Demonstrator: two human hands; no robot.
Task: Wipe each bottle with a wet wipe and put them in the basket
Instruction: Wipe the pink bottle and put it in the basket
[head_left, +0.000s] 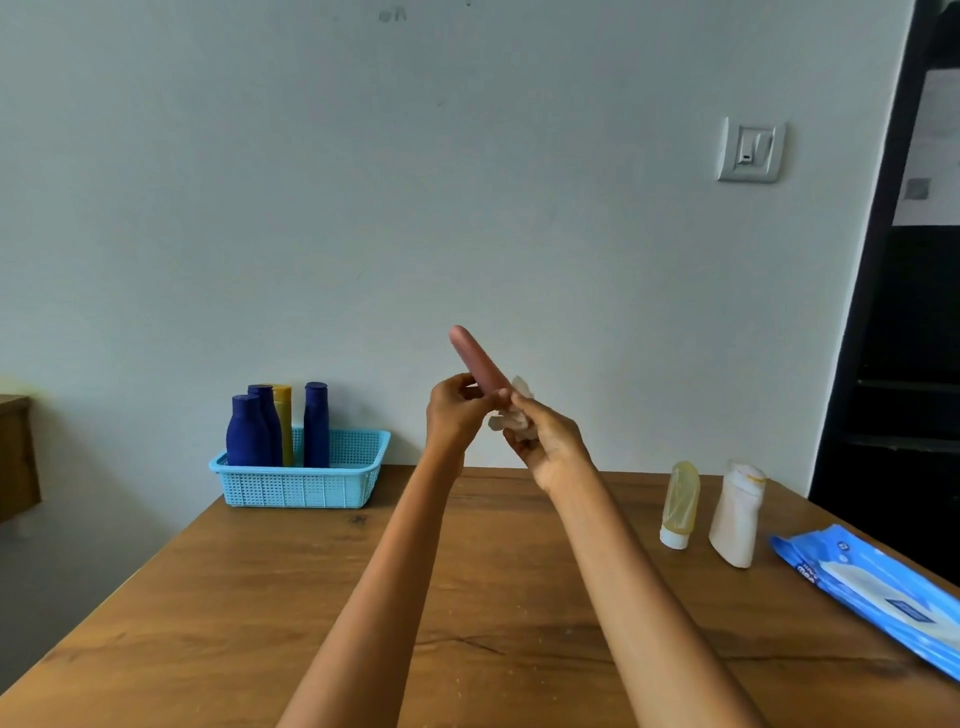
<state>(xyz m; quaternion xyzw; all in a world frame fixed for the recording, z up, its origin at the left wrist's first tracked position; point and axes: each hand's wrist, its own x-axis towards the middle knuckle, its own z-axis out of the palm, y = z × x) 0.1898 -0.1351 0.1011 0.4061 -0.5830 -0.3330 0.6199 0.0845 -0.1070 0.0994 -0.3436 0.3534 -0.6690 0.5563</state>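
A slim pink bottle (474, 358) is raised above the table, tilted up and to the left. My left hand (454, 415) grips its lower end. My right hand (545, 441) holds a crumpled white wet wipe (511, 415) against the bottle's base. The light blue basket (301, 486) stands at the table's far left edge with three dark blue bottles (249, 431) and one yellow bottle (284, 415) upright in it. At the right stand a yellowish translucent tube (680, 504) on its white cap and a white bottle (737, 514).
A blue pack of wet wipes (878, 592) lies at the table's right edge. The wooden table (260, 597) ends against a pale wall with a light switch (750, 150). A dark shelf (904, 364) stands at the right, a wooden piece (15, 452) at the far left.
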